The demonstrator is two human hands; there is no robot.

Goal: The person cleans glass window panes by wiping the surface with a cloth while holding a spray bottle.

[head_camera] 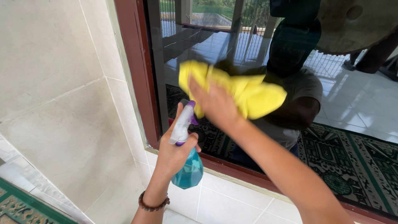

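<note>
My right hand [215,103] presses a yellow cloth [244,91] flat against the dark glass of a window [352,103]. My left hand [174,153] grips a spray bottle [188,166] with a teal body and a white and purple trigger head, held just below and left of the cloth, near the window's lower left corner. A beaded bracelet [153,204] circles my left wrist. The glass reflects a person and a tiled floor.
A dark red-brown wooden frame [139,70] borders the window on the left and along the bottom. Cream wall tiles [62,103] fill the left side and the strip under the sill. A green patterned carpet [16,207] shows at the bottom left.
</note>
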